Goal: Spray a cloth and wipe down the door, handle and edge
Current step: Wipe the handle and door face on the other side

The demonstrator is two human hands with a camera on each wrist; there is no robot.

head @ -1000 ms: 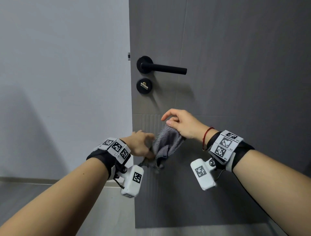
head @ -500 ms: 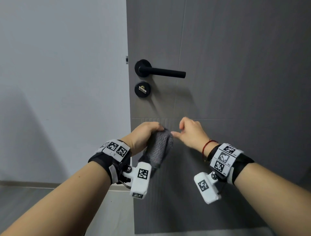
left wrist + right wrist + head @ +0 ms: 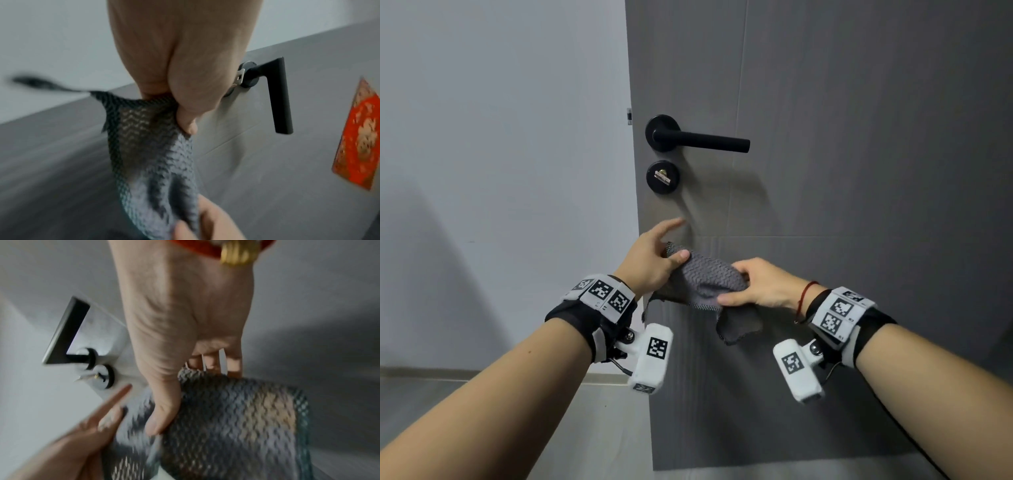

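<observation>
A grey knitted cloth [image 3: 709, 281] hangs between both hands in front of the dark grey door [image 3: 859, 171], below the black lever handle [image 3: 702, 142]. My left hand [image 3: 671, 253] pinches the cloth's left end with its thumb, its forefinger pointing up at the door. My right hand [image 3: 736, 284] grips the right end, thumb under and fingers over. The left wrist view shows the thumb pressed into the cloth [image 3: 152, 146]. In the right wrist view the thumb lies on the cloth [image 3: 236, 426], with the handle [image 3: 63, 334] to the left.
A round black lock with a metal turn piece [image 3: 662, 177] sits under the handle. The door's left edge [image 3: 635, 205] meets a white wall [image 3: 500, 171]. A red and gold decoration [image 3: 357, 146] hangs on the door. Grey floor [image 3: 482, 404] lies below.
The cloth was bunched in my left hand alone half a second ago. Now my right hand has taken its right end and the cloth is spread between both hands, slightly higher.
</observation>
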